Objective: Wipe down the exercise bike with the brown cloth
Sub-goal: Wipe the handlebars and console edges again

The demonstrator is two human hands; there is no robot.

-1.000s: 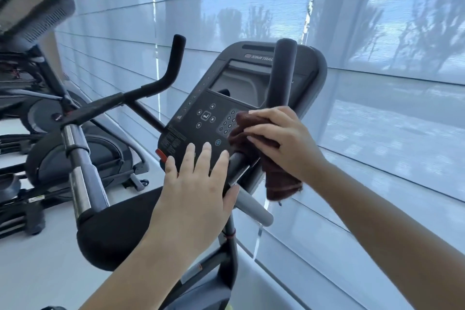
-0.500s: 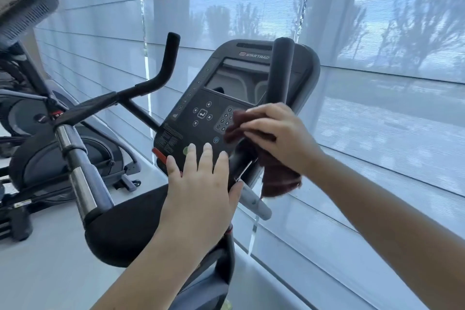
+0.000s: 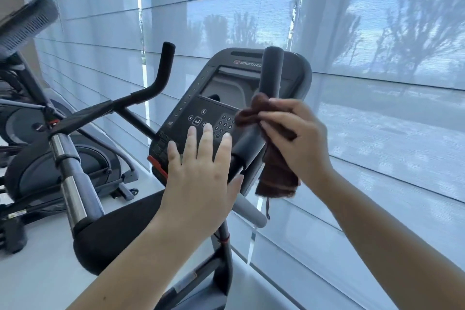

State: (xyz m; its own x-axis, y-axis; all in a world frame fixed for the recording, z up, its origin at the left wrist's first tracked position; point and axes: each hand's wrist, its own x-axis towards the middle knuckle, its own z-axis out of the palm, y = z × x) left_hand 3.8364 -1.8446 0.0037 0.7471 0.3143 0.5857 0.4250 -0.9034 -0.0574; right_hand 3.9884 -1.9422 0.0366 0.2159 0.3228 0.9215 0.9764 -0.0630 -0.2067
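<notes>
Two bare forearms rise from the bottom edge of the frame. The left hand (image 3: 201,178), at lower centre, is flat, its fingers straight and slightly spread. The fingertips lie over the lower edge of the console (image 3: 201,113); whether they press it or only hover cannot be told. Below and left of this hand sits a black padded rest (image 3: 113,234), with a chromed bar (image 3: 70,184) running up from it toward the left.

Right of centre, the right hand (image 3: 299,138) grasps the brown cloth (image 3: 276,173), fingers curled round it and clamping it against the bend of the right handlebar (image 3: 271,70). One bunched end of the cloth pokes out above the fingers, against the grip. The rest hangs below the palm (a loose thread trails from its bottom hem).

The exercise bike (image 3: 226,246) fills the middle of the frame. Its dark console carries a keypad and a blank screen, with the upright right grip crossing in front. The left handlebar (image 3: 163,70) bends upward at centre left.

Farther back, at the left edge, stands another machine (image 3: 37,171) on the pale floor. Translucent window blinds (image 3: 377,108) span the background, tree shapes showing faintly through them.
</notes>
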